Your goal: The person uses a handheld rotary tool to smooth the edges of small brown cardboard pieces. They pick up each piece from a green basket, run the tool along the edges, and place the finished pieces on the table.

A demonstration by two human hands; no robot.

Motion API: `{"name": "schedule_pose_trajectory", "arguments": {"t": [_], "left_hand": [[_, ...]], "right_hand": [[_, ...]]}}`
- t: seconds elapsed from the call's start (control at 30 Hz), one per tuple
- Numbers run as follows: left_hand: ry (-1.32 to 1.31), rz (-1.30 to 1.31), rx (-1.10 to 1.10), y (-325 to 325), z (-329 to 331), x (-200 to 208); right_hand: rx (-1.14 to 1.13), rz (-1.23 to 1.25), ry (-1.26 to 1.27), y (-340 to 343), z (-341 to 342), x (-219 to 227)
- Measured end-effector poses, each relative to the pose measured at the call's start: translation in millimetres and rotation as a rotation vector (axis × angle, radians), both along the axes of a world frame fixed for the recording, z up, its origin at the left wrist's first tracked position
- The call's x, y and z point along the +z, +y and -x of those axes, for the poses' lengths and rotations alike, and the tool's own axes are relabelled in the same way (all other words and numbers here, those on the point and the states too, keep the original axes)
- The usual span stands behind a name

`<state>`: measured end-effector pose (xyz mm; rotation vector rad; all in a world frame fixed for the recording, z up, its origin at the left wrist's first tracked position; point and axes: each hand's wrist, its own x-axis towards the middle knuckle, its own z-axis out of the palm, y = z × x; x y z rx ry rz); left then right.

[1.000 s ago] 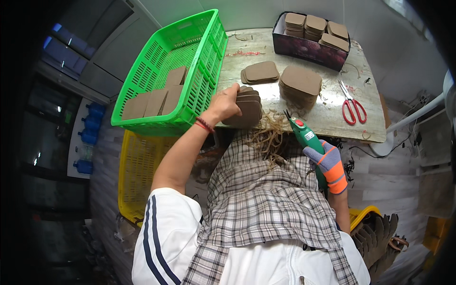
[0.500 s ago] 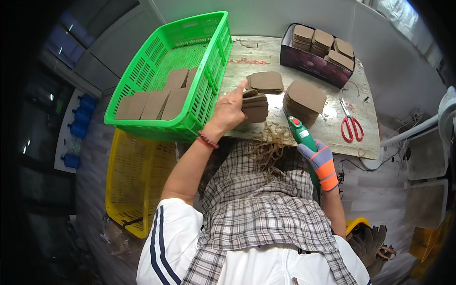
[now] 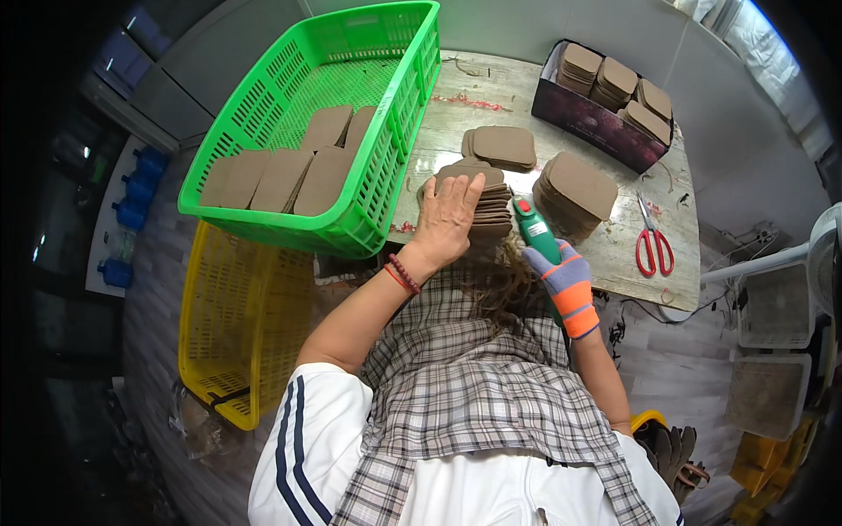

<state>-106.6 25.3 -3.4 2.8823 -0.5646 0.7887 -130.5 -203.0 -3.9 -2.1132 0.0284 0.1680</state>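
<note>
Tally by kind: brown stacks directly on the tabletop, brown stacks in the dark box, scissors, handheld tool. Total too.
Tabletop brown stacks: 3
Boxed brown stacks: 4
Red-handled scissors: 1
Green handheld tool: 1
Total: 9

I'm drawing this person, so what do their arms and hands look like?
The left hand is bare, with a dark red beaded bracelet and a thin red cord at the wrist. The right hand wears a greyish-purple glove with a bright orange lower part. The short sleeves are white, the left one with two navy stripes.
</note>
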Motion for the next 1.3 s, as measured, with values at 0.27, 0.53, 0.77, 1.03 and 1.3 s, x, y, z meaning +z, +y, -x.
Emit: {"name": "schedule_pose_trajectory", "arguments": {"t": [0.27, 0.53, 0.77, 1.03, 1.3], "left_hand": [[0.004, 0.158, -0.002, 5, 19, 38], [0.113, 0.124, 0.114, 19, 35, -1], [0.165, 0.127, 0.128, 22, 32, -4], [0.204, 0.161, 0.073, 24, 45, 12], [0.673, 1.715, -0.289, 150, -2, 176]], "right_hand": [[-0.107, -0.062, 0.089, -31, 4, -8], [-0.067, -0.006, -0.037, -30, 12, -1], [0.066, 0.113, 0.067, 2, 11, -8], [0.101, 0.103, -0.04, 12, 16, -13], [-0.026, -0.226, -0.034, -35, 43, 9]]}}
